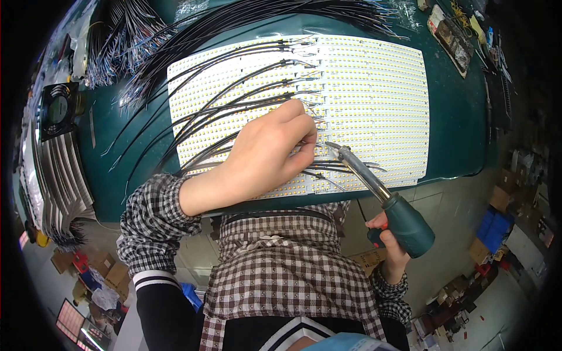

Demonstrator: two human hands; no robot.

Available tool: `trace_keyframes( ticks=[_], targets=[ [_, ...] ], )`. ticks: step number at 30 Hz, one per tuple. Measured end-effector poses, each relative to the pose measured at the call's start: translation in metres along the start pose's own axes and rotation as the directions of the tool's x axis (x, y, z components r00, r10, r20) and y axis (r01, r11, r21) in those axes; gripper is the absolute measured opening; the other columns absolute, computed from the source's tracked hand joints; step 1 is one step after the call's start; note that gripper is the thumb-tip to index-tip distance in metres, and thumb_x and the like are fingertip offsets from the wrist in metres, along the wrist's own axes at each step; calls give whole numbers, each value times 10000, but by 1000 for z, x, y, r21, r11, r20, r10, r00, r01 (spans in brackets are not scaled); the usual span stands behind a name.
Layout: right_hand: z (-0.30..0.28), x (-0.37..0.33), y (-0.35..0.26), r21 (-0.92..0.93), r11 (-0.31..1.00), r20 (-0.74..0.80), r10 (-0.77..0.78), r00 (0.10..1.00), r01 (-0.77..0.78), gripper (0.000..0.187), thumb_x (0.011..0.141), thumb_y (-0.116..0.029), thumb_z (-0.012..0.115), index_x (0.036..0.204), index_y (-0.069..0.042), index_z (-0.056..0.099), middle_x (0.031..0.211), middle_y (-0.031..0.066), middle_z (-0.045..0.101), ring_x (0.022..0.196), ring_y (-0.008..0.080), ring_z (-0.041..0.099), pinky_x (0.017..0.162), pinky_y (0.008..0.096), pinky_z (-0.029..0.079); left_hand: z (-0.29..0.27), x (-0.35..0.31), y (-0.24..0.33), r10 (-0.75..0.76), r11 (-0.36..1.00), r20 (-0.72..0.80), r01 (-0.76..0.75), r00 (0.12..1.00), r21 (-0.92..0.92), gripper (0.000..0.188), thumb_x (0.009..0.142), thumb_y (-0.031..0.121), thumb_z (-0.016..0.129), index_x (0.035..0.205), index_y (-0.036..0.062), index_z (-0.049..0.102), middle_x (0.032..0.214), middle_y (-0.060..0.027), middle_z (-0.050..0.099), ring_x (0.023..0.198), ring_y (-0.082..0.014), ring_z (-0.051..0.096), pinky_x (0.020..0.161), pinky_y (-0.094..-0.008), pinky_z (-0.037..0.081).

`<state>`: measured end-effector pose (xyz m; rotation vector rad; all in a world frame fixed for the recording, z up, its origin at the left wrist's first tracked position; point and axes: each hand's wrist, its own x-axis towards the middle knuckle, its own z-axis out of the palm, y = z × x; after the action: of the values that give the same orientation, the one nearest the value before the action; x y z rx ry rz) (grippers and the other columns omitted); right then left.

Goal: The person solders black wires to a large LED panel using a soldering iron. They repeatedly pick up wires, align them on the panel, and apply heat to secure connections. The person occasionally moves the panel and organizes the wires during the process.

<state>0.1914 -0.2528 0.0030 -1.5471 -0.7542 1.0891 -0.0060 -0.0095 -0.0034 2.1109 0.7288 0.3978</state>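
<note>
A white LED panel [374, 105], set with rows of small yellow chips, lies on the green table. Black cables [228, 76] with thin bare wire ends run across its left half to a column of joints near the middle. My left hand [266, 146] rests over that column, thumb and fingers pinched together; what they grip is hidden under the hand. Just off its fingertips is the tip of a green-handled soldering gun [410, 225], pointing up and left at the joints. Wrapped round the handle below the table's front edge is my right hand [393, 248].
Bundles of black cables [275, 9] lie along the far side and far left of the green table [456, 128]. A small black fan [58, 111] and a stack of white strips [61, 175] sit at the left. A worn, dirty block [451, 40] lies at the far right.
</note>
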Motion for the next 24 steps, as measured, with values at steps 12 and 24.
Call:
trace_keyframes(
  ticks=[12,24],
  targets=[
    [0,0,4,-24,1000,2,-11,1000,11,537,726,-64,808,1162,96,538,858,135,696,799,208,691,758,320,552,1,0,-1,17,999,-4,-17,1000,27,95,742,31,641,805,45,571,804,-89,521,695,-261,560,587,-357,452],
    [1,-3,5,-7,999,-24,51,998,-51,563,724,-57,810,1181,100,522,860,144,697,821,210,695,758,321,557,1,0,1,3,1000,-5,-3,1000,19,94,745,20,648,803,45,580,797,-74,523,641,-220,549,548,-320,443]
  ],
)
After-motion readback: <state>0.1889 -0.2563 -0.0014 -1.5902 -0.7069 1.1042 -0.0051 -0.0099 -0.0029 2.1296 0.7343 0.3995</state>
